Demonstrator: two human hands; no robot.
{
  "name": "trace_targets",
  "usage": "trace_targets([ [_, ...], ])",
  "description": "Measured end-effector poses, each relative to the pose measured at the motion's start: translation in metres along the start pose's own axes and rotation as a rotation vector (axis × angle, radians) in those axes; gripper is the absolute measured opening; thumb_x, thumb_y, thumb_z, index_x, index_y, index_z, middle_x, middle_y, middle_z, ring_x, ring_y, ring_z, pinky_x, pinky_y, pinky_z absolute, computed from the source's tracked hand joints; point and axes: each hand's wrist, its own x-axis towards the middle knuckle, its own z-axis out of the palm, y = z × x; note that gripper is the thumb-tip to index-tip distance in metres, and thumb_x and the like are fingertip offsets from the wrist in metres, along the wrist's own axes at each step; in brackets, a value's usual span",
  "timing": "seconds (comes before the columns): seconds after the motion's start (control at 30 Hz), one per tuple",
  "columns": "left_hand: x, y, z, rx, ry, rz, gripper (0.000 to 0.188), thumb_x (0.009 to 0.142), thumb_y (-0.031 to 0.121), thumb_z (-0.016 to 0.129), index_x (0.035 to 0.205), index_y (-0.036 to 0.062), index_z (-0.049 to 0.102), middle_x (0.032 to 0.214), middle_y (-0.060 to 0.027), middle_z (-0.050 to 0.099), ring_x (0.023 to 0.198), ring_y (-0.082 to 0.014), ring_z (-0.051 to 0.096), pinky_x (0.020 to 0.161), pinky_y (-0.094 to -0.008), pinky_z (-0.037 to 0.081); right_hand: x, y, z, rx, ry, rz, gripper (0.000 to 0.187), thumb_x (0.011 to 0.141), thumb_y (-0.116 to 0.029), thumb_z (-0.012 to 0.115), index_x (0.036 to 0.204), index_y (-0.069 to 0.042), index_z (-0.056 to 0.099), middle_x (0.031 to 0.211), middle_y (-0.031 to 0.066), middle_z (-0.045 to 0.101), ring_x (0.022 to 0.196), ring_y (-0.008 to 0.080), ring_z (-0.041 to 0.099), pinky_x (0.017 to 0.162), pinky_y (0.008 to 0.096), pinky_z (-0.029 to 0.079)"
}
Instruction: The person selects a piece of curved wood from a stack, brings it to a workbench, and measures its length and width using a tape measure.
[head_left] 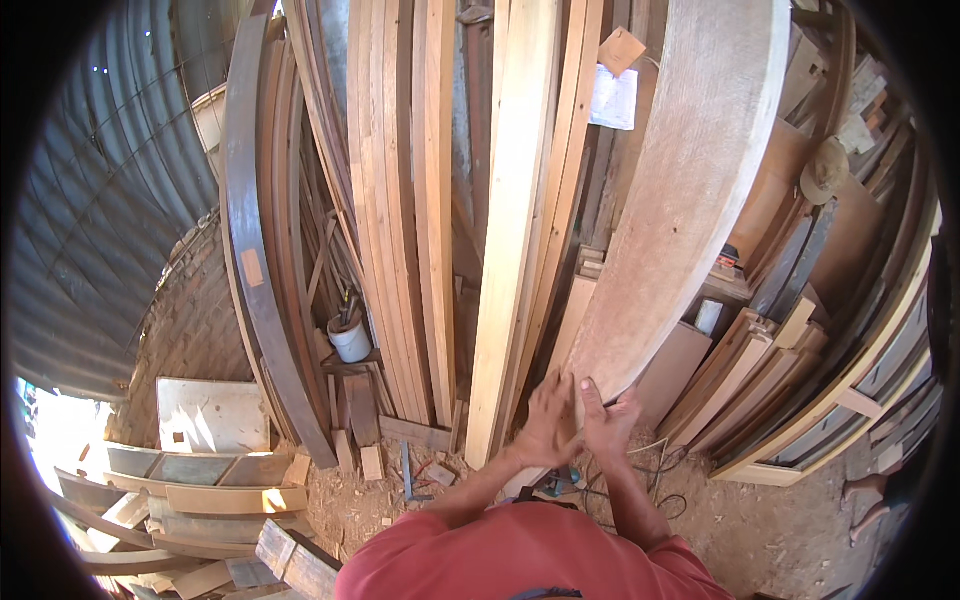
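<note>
A long, wide wooden board [690, 180] slants from the upper right down to my two hands, its broad face turned up. At its near end my right hand [608, 420] grips the board, thumb lying on the face and fingers hidden beneath. Close beside it, my left hand [548, 415] is closed on the near left edge, with part of its fingers out of sight. To the left of the board stand long pale timber planks [515, 220], nearest to my left hand.
More timber [390, 220] and a dark plank [250, 220] lean farther left. A white bucket [349, 338] holds tools. A metal square [408, 470] lies on the shavings-covered floor [340, 510]. Cables [660, 490] coil beside my right arm. A wooden frame [858, 400] and another person's feet [868, 502] are at right.
</note>
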Motion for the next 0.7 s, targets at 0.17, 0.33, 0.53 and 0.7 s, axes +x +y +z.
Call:
trace_targets([
  [0.17,0.007,0.008,0.047,0.156,0.052,-0.136,0.106,0.075,0.029,0.077,0.15,-0.0088,0.012,0.15,-0.0342,0.026,0.141,-0.0489,0.023,0.117,-0.0539,0.02,0.001,-0.001,0.006,-0.005,0.007,-0.016,0.04,0.088,-0.005,0.069,0.122,0.007,0.052,0.105,0.0125,0.066,0.094,0.0182,0.063,0.082,0.0318,0.052],
  [0.33,0.022,0.003,0.025,-0.313,-0.021,-0.524,0.078,0.079,0.017,0.077,0.145,0.002,0.037,0.118,-0.0241,0.062,0.106,-0.0322,0.063,0.088,-0.0421,0.053,-0.002,-0.01,-0.004,-0.263,-0.13,-0.256,0.059,0.087,-0.01,0.069,0.136,0.013,0.045,0.11,0.0254,0.067,0.103,0.0315,0.067,0.091,0.0388,0.051],
  [0.53,0.04,-0.045,-0.029,-0.595,-0.279,-0.656,0.038,0.084,0.003,0.072,0.12,0.001,0.062,0.105,-0.0097,0.069,0.091,-0.0171,0.068,0.077,-0.0302,0.057,0.029,0.025,-0.026,-0.234,-0.188,-0.352,0.055,0.087,-0.012,0.069,0.133,0.01,0.05,0.125,0.0293,0.058,0.115,0.0381,0.059,0.101,0.0439,0.046],
  [0.7,0.035,-0.091,-0.047,-0.953,-0.273,-0.487,0.054,0.081,-0.003,0.071,0.132,-0.0012,0.054,0.122,-0.0091,0.064,0.112,-0.0171,0.06,0.099,-0.0343,0.049,0.078,0.023,-0.001,-0.099,-0.233,-0.222,0.059,0.089,-0.024,0.071,0.135,0.005,0.047,0.12,0.0181,0.06,0.111,0.0283,0.056,0.099,0.0404,0.044],
])
